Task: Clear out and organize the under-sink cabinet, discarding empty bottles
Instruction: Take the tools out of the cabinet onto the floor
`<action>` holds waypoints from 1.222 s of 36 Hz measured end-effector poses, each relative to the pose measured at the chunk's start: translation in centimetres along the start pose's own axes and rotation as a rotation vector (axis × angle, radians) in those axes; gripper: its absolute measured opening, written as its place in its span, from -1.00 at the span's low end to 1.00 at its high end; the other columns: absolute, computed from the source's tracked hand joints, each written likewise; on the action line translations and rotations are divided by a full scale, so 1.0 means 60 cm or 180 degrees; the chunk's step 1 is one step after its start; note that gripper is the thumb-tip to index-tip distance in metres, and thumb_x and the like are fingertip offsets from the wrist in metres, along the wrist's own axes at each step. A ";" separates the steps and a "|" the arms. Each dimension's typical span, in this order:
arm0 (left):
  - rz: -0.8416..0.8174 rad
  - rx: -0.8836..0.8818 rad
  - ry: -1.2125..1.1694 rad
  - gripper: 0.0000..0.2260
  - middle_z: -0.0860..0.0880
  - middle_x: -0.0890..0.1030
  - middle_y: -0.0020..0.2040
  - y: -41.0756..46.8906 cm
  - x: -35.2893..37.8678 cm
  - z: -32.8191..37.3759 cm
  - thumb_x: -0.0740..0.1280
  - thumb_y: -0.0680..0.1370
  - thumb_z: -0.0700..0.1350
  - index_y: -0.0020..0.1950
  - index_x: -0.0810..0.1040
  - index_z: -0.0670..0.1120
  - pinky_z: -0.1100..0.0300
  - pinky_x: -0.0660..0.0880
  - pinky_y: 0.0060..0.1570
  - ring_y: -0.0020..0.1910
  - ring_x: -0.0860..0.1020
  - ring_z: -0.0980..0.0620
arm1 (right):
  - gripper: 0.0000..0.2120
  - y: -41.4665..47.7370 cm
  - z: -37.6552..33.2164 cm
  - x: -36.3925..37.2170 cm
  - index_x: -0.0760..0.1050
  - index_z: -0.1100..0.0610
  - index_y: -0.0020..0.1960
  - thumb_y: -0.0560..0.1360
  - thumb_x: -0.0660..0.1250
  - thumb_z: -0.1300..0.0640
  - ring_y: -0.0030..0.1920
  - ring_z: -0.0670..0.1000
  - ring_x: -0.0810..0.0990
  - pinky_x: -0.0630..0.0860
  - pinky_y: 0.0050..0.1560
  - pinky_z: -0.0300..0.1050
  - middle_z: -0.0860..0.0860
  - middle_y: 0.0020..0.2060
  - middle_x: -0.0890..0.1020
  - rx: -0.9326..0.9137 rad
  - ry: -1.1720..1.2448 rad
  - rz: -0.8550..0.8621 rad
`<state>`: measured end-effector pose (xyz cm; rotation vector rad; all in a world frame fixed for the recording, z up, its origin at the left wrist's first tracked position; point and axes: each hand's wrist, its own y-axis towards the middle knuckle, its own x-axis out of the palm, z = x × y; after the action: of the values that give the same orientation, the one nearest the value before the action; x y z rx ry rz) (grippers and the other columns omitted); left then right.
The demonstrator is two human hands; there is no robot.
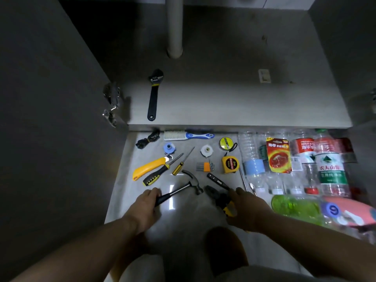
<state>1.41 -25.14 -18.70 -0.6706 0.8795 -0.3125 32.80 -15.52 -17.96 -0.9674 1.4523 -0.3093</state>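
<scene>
The hammer [179, 191] handle is gripped by the left hand [145, 204], the pliers [220, 200] by the right hand [249, 208]; bare floor [189, 218] is left between them

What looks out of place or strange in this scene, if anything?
Only the adjustable wrench lies inside the cabinet; every other tool is spread on the floor outside. The plastic bottles lie tipped in a loose pile at the right. Nothing looks spilled or broken.

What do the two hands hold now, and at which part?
Left hand holds the hammer by its black handle; right hand holds the pliers by the yellow-black handles.
</scene>
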 end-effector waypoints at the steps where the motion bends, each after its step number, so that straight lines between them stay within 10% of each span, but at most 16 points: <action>1: 0.0003 -0.0005 0.0037 -0.72 -0.03 0.49 0.23 0.003 0.001 -0.001 0.35 0.56 -0.18 0.23 0.43 0.02 0.03 0.48 0.21 0.15 0.48 -0.02 | -0.21 0.002 -0.004 0.004 0.21 -0.03 0.48 0.36 0.37 -0.30 0.24 0.10 0.50 0.57 0.07 0.02 0.02 0.26 0.42 -0.0026 -0.0070 0.0007; 15: 0.2283 0.0552 -0.0589 -0.92 -0.02 0.44 0.07 0.112 -0.162 0.139 0.26 0.60 -0.19 0.07 0.48 -0.04 -0.06 0.52 0.04 -0.03 0.50 -0.04 | -0.33 0.027 -0.015 0.030 0.21 0.01 0.43 0.45 0.36 -0.21 0.18 0.07 0.50 0.59 -0.04 -0.02 0.03 0.24 0.41 0.0253 -0.0407 0.0519; 19: 0.2826 0.0337 -0.0239 -0.78 -0.14 0.43 0.18 0.169 -0.230 0.164 0.34 0.55 -0.16 0.18 0.45 -0.10 -0.04 0.44 0.20 0.19 0.46 -0.16 | -0.33 0.033 -0.013 0.031 0.20 0.01 0.43 0.46 0.37 -0.20 0.19 0.06 0.50 0.56 -0.06 -0.04 0.02 0.25 0.41 0.0255 -0.0413 0.0538; 34: 0.1854 -0.1310 -0.0123 -0.31 -0.28 0.38 0.38 0.249 -0.288 0.168 0.51 0.40 0.00 0.40 0.30 -0.21 -0.03 0.39 0.37 0.42 0.37 -0.27 | -0.45 0.053 -0.001 0.030 0.29 0.01 0.34 0.49 0.23 -0.29 0.21 0.08 0.48 0.55 0.05 0.03 0.02 0.21 0.47 -0.0008 -0.0034 0.0913; 44: 0.1726 -0.0652 0.0290 -0.60 -0.23 0.60 0.09 0.177 -0.226 0.147 0.36 0.52 -0.07 0.24 0.29 -0.18 -0.06 0.46 0.06 0.09 0.59 -0.30 | -0.77 0.055 -0.013 -0.002 0.38 0.01 0.15 0.56 0.26 -0.07 0.04 0.06 0.52 0.49 -0.08 -0.02 0.01 0.05 0.54 -0.0249 0.0871 0.0867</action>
<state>-0.07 -6.56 -13.47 -0.5821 1.1521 0.2378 30.84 -13.74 -20.05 -0.7977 1.8361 -0.1901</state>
